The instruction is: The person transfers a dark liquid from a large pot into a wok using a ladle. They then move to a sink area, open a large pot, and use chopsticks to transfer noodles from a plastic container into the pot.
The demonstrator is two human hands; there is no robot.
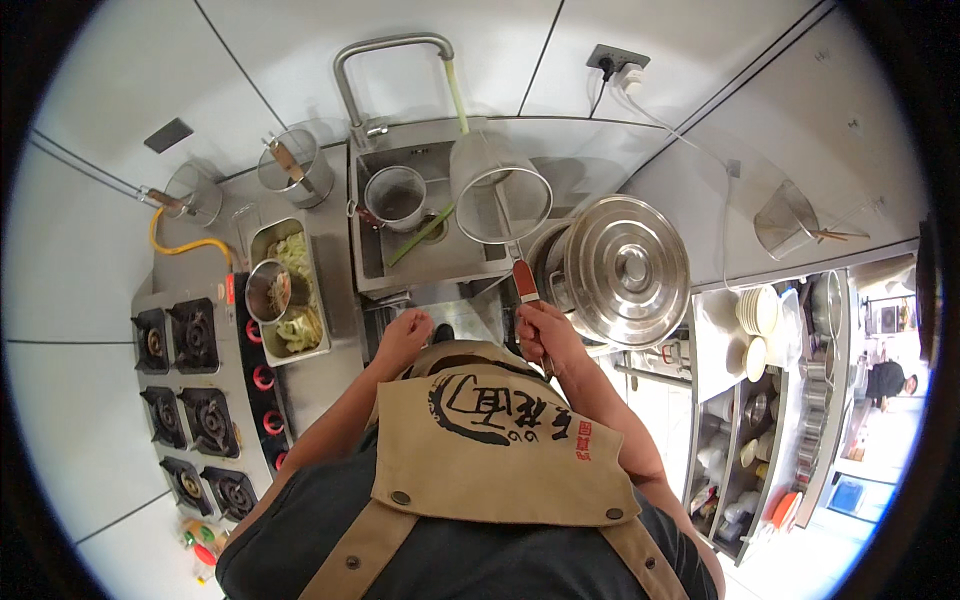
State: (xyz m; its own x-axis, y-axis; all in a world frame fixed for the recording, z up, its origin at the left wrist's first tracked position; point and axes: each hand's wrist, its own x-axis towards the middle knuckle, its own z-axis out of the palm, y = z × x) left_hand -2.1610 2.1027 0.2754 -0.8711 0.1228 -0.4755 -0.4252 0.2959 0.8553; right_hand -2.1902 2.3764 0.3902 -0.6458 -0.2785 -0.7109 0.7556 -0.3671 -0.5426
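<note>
My right hand (pixel 546 330) is closed on the red-and-metal handle of a deep mesh strainer basket (pixel 501 191), which is held tilted above the right part of the steel sink (pixel 367 262). Behind the basket, a greenish hose (pixel 456 94) hangs from the curved faucet (pixel 394 41). My left hand (pixel 409 334) is loosely curled near the front of the sink; I cannot tell whether it holds anything. A smaller strainer (pixel 395 196) with a dark red handle stands in the sink beside a green stalk-like piece (pixel 420 236).
Right of the sink is a large lidded steel pot (pixel 630 270). At left, a tray of cut cabbage (pixel 296 251) carries a metal bowl (pixel 268 291), beside gas burners (pixel 199 341). Shelves with stacked bowls (pixel 757 311) stand at right; another person (pixel 887 379) is far off.
</note>
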